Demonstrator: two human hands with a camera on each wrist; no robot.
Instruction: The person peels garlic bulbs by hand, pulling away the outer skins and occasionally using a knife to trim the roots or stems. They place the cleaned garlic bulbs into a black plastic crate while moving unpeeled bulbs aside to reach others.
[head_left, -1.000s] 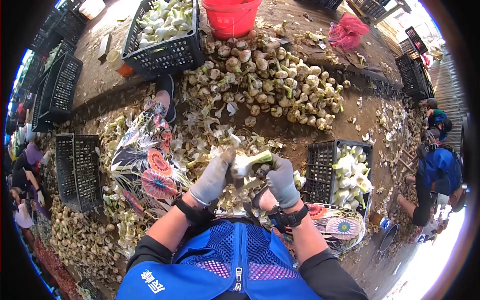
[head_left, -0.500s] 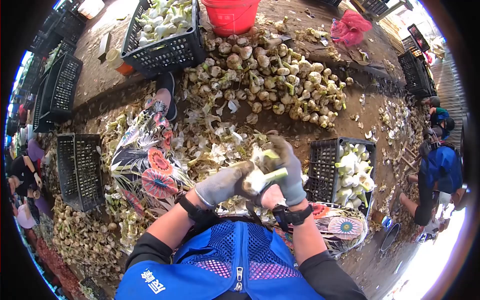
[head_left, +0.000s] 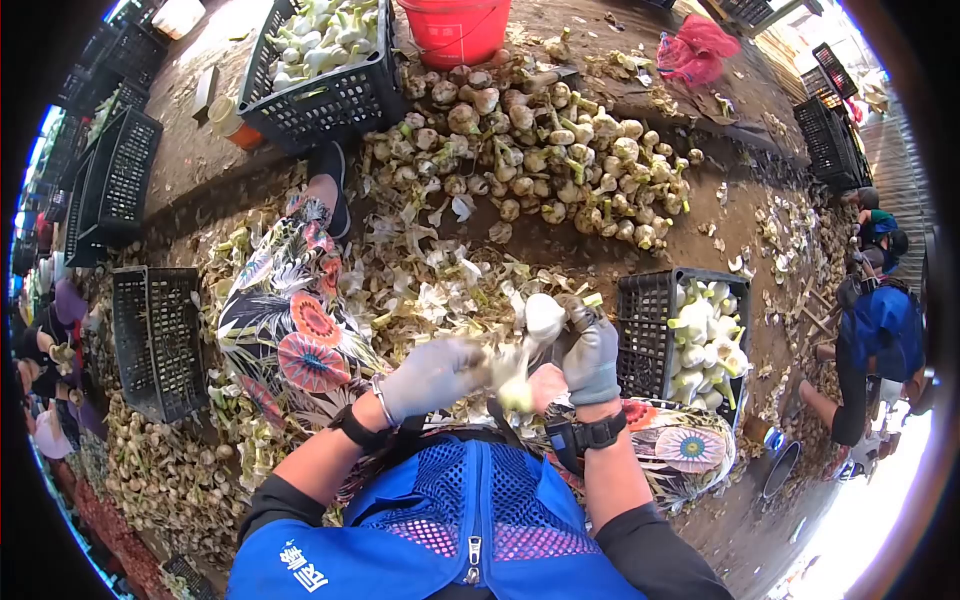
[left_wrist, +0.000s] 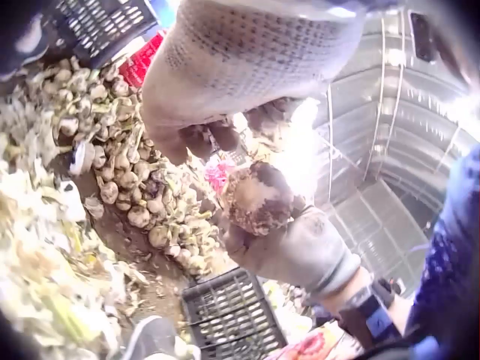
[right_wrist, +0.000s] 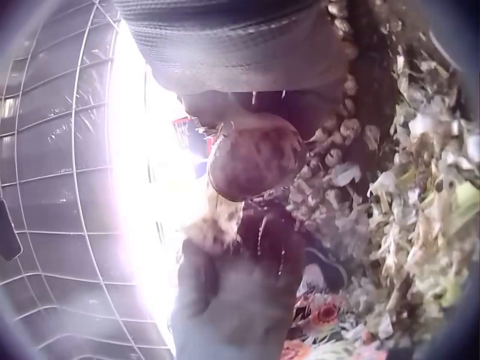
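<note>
Left grip (head_left: 430, 380): curled (a touch blurred) | right grip (head_left: 590, 358): curled | forearms (head_left: 325, 455): angled inward

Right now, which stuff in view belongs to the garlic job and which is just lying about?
In the job, as I read it:
garlic bulb, in the right hand
unpeeled garlic pile
peel scraps
black crate of cleaned garlic by the right knee

Seemingly just lying about:
red bucket
pink mesh bag
orange-and-cream jar

The bucket (head_left: 455, 32) is red, the vest (head_left: 400, 540) blue, the trousers (head_left: 300, 310) flower-patterned, the gloves (head_left: 430, 380) seemingly grey.
</note>
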